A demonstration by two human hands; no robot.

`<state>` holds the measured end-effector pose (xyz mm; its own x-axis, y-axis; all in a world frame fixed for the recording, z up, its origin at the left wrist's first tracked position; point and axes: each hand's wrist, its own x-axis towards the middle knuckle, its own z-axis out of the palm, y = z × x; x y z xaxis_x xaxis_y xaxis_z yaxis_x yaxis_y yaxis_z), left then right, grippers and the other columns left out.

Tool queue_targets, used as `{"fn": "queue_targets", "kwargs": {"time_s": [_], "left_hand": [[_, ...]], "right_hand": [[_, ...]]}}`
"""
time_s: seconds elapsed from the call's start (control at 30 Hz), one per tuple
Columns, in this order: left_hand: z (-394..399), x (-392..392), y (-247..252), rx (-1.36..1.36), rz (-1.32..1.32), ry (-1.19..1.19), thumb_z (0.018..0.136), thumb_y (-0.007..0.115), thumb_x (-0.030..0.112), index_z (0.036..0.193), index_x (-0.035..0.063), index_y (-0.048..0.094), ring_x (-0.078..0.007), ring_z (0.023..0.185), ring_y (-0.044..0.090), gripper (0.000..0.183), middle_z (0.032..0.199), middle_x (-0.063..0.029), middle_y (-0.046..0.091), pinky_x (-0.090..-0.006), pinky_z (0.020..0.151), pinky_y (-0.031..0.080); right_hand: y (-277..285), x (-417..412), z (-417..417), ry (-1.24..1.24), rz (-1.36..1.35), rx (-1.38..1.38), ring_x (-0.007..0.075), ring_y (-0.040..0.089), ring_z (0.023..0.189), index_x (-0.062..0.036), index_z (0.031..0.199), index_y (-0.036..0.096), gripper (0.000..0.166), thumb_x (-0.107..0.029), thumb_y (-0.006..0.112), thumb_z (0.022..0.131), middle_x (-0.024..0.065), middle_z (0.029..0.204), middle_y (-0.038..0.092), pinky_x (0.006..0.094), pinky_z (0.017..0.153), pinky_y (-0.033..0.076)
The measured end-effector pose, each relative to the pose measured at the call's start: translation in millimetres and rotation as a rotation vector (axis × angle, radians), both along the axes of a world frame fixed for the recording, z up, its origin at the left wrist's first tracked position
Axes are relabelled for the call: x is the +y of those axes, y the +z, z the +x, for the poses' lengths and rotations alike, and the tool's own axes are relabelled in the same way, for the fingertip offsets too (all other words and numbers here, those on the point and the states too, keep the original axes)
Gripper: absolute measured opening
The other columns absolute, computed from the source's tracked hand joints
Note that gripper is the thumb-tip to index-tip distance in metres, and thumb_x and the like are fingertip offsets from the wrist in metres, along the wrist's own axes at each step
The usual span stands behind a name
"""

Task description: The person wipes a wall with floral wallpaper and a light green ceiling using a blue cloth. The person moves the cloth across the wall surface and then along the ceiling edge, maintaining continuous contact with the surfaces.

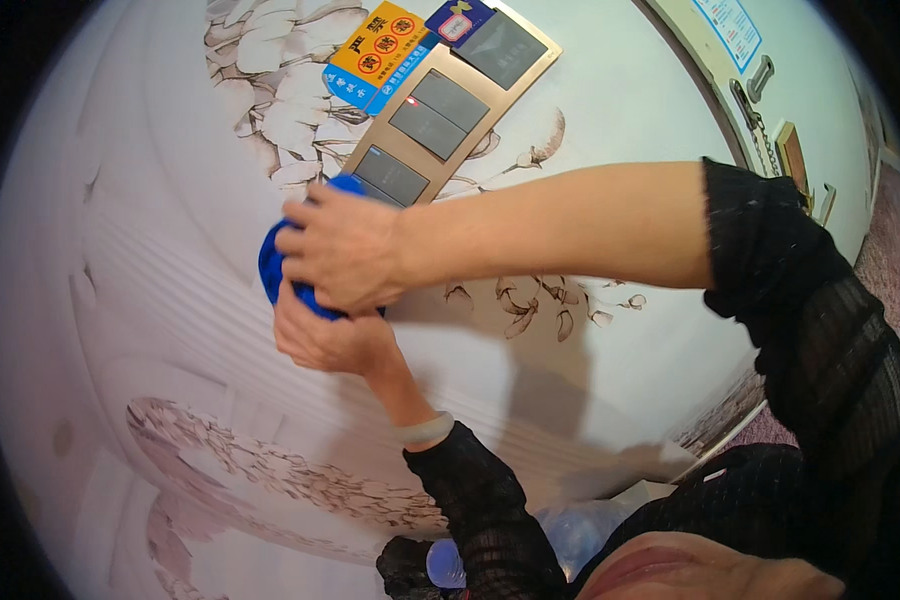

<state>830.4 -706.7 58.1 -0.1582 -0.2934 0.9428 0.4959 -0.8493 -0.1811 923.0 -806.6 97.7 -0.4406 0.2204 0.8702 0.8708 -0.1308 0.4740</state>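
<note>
Both hands are together at a bunched blue cloth (272, 259), just below the lower end of a gold-framed switch panel (439, 112) on the wall. My right hand (352, 247), seen from the back, lies over the cloth with its fingers bent around it. Beneath it in the picture, my left hand (330, 334), with a pale bracelet (424, 430) on its wrist, grips the cloth's lower part. The hands overlap, and their fingertips and the palm side are partly hidden. The cloth's upper edge reaches the panel's bottom switch (390, 176).
An orange and blue notice (381, 56) and a dark blue card (457, 19) sit by the panel. The wall (630, 120) bears printed flowers. At right is a door (832, 97) with a handle and chain. A clear plastic item (581, 529) and a dark object (405, 566) are low down.
</note>
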Motion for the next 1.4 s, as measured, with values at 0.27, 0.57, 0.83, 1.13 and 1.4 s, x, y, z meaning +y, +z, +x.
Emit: {"fn": "queue_targets", "kwargs": {"time_s": [0.27,0.57,0.83,1.13,1.4], "left_hand": [[42.4,8.8,-97.4,-0.123,-0.174,0.041,0.096,0.057,0.038,0.147,0.0034,0.033,-0.044,0.144,0.02,0.066,0.152,-0.0181,0.033,-0.0555,0.11,0.025],[140.7,-99.4,-108.9,0.3,-0.009,0.145,0.09,0.057,0.037,0.138,0.0055,0.047,-0.0383,0.133,0.036,0.057,0.137,-0.0148,0.048,-0.0581,0.1,0.029],[188.7,-140.7,-54.2,0.38,0.493,-0.051,0.083,0.062,0.008,0.126,0.0132,0.061,-0.0281,0.123,0.047,0.043,0.125,-0.0055,0.058,-0.044,0.098,0.035],[167.3,-121.5,-54.6,0.405,0.3,0.082,0.083,0.066,0.019,0.132,0.0109,0.056,-0.0314,0.132,0.043,0.051,0.134,-0.0089,0.056,-0.047,0.104,0.031],[172.9,-134.0,-7.2,0.304,0.305,-0.04,0.09,0.06,0.021,0.139,0.0072,0.049,-0.0376,0.134,0.04,0.052,0.141,-0.015,0.049,-0.049,0.106,0.033]], "right_hand": [[-61.4,27.1,25.4,0.119,0.105,-0.325,0.0283,0.044,0.129,-0.005,0.106,0.067,0.036,-0.031,0.06,0.082,0.011,0.126,0.059,0.0515,0.11,0.027],[-109.6,-118.9,164.4,-0.238,-0.064,-0.215,0.0291,0.046,0.124,-0.0078,0.12,0.055,0.057,-0.034,0.072,0.073,0.0116,0.127,0.053,0.0424,0.105,0.039],[-138.6,-168.1,209.3,-0.166,0.235,0.318,0.0345,0.046,0.123,-0.0039,0.135,0.049,0.072,-0.006,0.074,0.068,0.0149,0.139,0.047,0.0419,0.104,0.044],[-116.2,-132.3,182.1,-0.082,0.237,0.33,0.0335,0.041,0.133,-0.0034,0.131,0.052,0.054,-0.01,0.062,0.078,0.0173,0.142,0.045,0.0464,0.11,0.034],[-51.4,-142.7,187.2,-0.092,0.384,0.235,0.0299,0.034,0.139,-0.0078,0.135,0.048,0.05,-0.029,0.051,0.09,0.0151,0.145,0.044,0.0464,0.115,0.025]]}}
